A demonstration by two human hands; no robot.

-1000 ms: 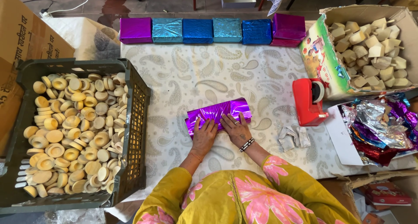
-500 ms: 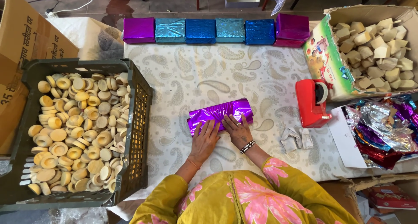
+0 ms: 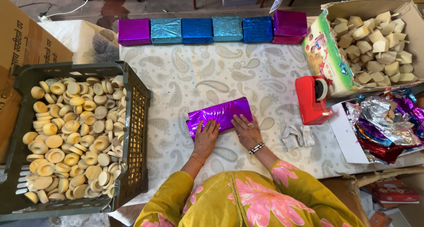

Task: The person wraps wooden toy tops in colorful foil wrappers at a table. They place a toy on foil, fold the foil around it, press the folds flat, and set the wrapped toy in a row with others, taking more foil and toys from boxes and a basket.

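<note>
Both hands lie flat and open on a shiny purple foil-wrapped box (image 3: 219, 116) at the middle of the paisley-clothed worktop (image 3: 185, 77): the left hand (image 3: 206, 137) presses its 7 o'clock corner, the right hand (image 3: 246, 130) its 5 o'clock edge, neither gripping. A red tape dispenser (image 3: 312, 99) stands at 3 o'clock, a dark plastic crate of round wooden pieces (image 3: 70, 134) at 9 o'clock

Shiny purple foil package (image 3: 219, 116) on white paisley cloth (image 3: 185, 77) (red tape dispenser (image 3: 312, 99))
</note>
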